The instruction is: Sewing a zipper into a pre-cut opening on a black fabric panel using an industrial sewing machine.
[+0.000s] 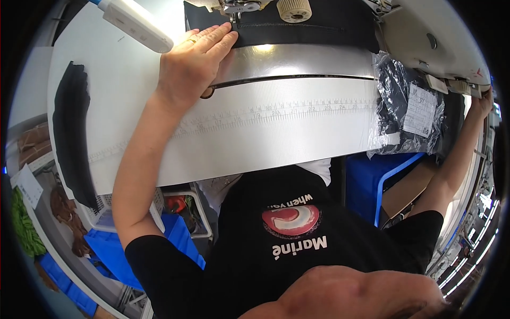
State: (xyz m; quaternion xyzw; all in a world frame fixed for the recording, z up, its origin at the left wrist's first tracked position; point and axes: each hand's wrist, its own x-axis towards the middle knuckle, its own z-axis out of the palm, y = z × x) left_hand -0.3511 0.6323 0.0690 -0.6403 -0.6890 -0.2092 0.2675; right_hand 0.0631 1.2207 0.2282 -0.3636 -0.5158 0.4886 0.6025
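Observation:
My left hand (pixel 194 61) lies with its fingers stretched out and close together at the left end of a black fabric piece (pixel 340 34), fingertips just beside the presser foot (pixel 232 17) of a sewing machine (pixel 433 37). A dark toothed line, perhaps a zipper or stitching, runs across the fabric to the right of the foot. At the far right, my right hand (pixel 482 103) reaches up to the end of the machine by its base. Its fingers are mostly hidden, so what it touches is unclear.
A black fabric strip (pixel 71 127) lies along the table's left edge. A clear plastic bag with a paper label (pixel 419 109) sits on the right. A white lamp (pixel 135 24) hangs at upper left. Blue bins (pixel 366 183) and baskets stand below the white table (pixel 265 138).

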